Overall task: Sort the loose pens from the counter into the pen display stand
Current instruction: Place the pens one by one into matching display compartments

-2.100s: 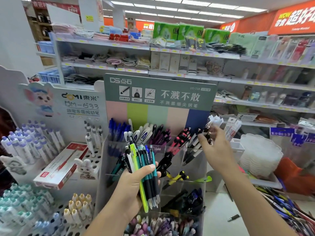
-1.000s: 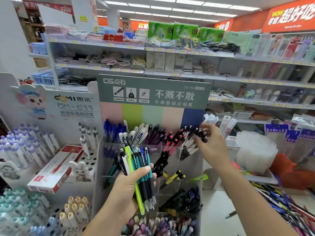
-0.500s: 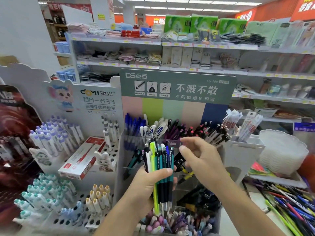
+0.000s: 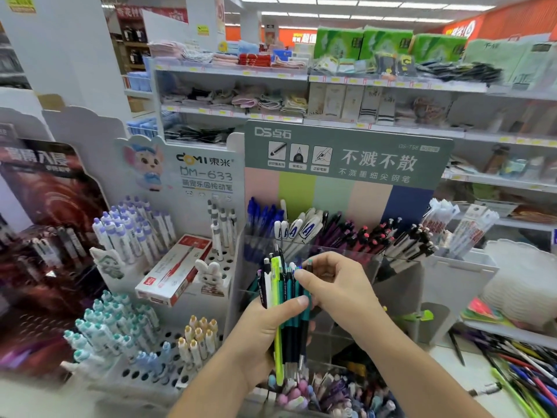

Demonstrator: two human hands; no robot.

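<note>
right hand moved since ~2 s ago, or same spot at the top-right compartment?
Yes. The right hand has left the black-pen compartment at the stand's upper right and come down and left to the pen bundle in the left hand, fingertips at its tops.

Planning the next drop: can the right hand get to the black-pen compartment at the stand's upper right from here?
Probably yes. The right hand is at the bundle of pens; the black pens sit up-right with nothing between.

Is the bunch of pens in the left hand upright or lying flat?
Upright. The left hand grips the bunch of pens around the middle, clip ends up and tips pointing down; the right hand pinches one at the top.
</note>
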